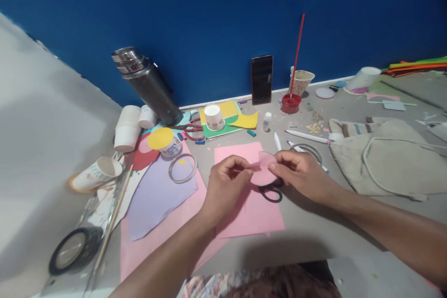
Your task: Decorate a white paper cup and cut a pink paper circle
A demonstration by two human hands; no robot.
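Between my two hands is a round piece of pink paper (261,176) with a dark outline along its edge and a notch at the top. My left hand (230,181) pinches its left side. On the right edge, the thumb and fingers of my right hand (296,170) are closed on the same piece. Under it, black-handled scissors (271,194) lie mostly hidden, with one finger loop showing. They rest on a pink paper sheet (240,223) on the table.
Left lie a purple paper sheet (153,205), a tape roll (68,251) and paper cups (127,128) beside a steel flask (146,84). A phone (261,79) leans on the blue wall. Markers (307,136) and a cloth bag (391,158) with a cable lie right.
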